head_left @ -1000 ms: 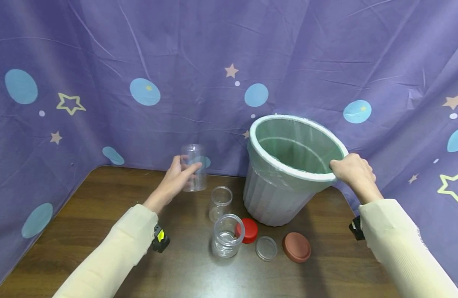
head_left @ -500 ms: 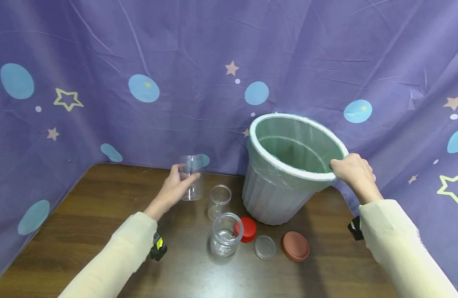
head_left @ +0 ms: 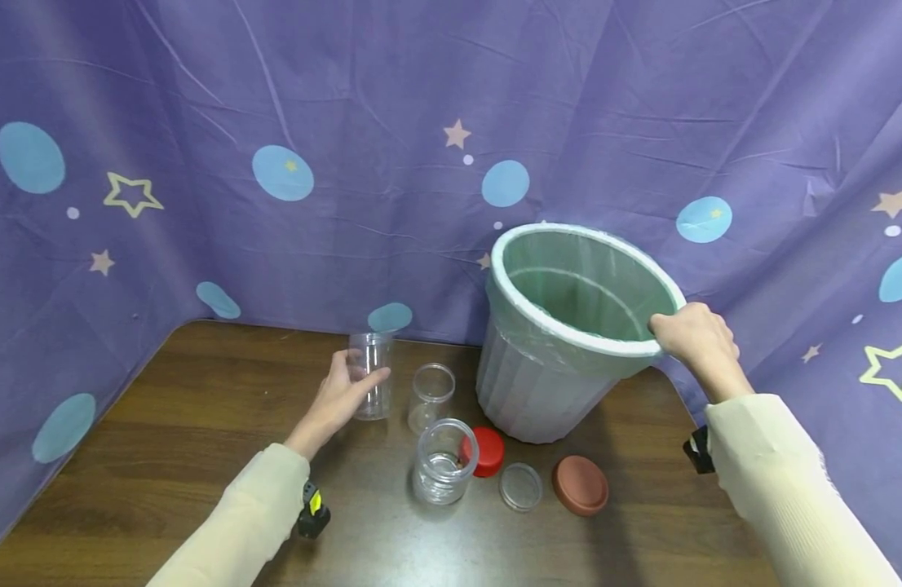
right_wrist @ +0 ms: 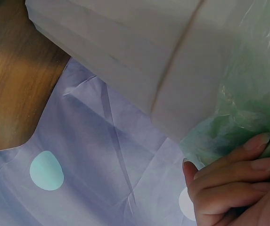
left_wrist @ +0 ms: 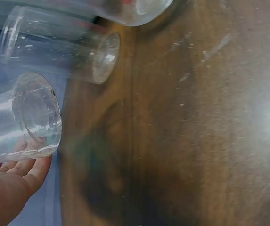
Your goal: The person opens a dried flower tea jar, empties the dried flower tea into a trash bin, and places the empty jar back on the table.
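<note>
My left hand [head_left: 342, 393] grips a clear plastic jar [head_left: 373, 383] around its side. In the left wrist view the base of this jar [left_wrist: 38, 113] hangs just off the table, with fingers curled beneath it. A second clear jar [head_left: 431, 399] stands right of it, and a wider clear jar [head_left: 442, 469] stands nearer the front; both have open tops. My right hand [head_left: 696, 338] grips the right rim of a pale bin [head_left: 542, 391] lined with a thin green bag [right_wrist: 252, 94]. The right wrist view shows fingers [right_wrist: 233, 176] curled at the liner's edge.
Beside the wide jar lie a red lid [head_left: 489, 452], a clear lid [head_left: 520, 487] and a brownish-red lid [head_left: 581, 486]. The wooden table [head_left: 172, 456] ends at a purple curtain [head_left: 392, 204] behind and at both sides.
My left hand has lowered the clear jar toward the table and slightly left. The right hand keeps its grip on the bin rim, and the lids stay where they were.
</note>
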The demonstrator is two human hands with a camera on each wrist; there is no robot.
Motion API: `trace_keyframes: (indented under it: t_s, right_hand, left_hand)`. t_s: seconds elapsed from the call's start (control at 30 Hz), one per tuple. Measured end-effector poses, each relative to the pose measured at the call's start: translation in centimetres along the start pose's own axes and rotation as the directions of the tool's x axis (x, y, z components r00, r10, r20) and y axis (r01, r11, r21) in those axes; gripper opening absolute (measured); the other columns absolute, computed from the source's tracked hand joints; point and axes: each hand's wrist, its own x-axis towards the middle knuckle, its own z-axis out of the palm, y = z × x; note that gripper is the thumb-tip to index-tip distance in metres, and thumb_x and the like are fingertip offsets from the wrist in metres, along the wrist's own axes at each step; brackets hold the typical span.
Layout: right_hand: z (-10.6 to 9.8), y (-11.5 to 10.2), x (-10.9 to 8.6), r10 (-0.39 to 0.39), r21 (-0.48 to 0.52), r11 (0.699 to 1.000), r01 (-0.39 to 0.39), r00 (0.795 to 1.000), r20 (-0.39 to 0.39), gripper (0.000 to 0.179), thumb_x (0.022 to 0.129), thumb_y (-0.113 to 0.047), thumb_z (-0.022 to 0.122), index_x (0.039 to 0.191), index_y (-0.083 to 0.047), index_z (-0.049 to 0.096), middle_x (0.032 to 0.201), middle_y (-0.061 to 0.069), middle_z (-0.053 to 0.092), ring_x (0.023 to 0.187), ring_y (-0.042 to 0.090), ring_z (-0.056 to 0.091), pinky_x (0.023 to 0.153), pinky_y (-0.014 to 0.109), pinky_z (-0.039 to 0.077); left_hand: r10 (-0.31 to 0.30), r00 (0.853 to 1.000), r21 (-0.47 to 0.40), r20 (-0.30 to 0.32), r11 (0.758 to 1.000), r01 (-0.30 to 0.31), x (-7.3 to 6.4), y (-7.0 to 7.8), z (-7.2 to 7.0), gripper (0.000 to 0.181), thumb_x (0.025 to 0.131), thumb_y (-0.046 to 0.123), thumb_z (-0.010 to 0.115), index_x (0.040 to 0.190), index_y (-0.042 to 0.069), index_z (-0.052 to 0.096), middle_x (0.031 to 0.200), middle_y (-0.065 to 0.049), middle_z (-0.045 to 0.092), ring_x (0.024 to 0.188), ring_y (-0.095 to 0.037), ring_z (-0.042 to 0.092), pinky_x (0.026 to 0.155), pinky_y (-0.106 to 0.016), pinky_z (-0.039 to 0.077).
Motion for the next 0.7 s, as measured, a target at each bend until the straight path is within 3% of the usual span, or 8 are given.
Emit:
trace_keyframes:
  t_s: [0.7]
  right_hand:
    - [0.0, 0.1, 0.1, 0.006, 0.024, 1.000, -0.006, 1.000, -0.010, 0.047, 0.084, -0.032, 0.042, 0.105, 0.009, 0.054, 0.115, 0.034, 0.051, 0.103, 0.048, 0.050, 0.078, 0.057, 0.046]
  left_hand:
    - [-0.009, 1.000, 0.003, 0.008, 1.000, 0.009, -0.9, -2.2, 1.0, 0.079, 0.089, 0.042, 0.068, 0.142, 0.004, 0.025, 0.133, -0.024, 0.054, 0.125, -0.038, 0.054, 0.108, -0.053, 0.042]
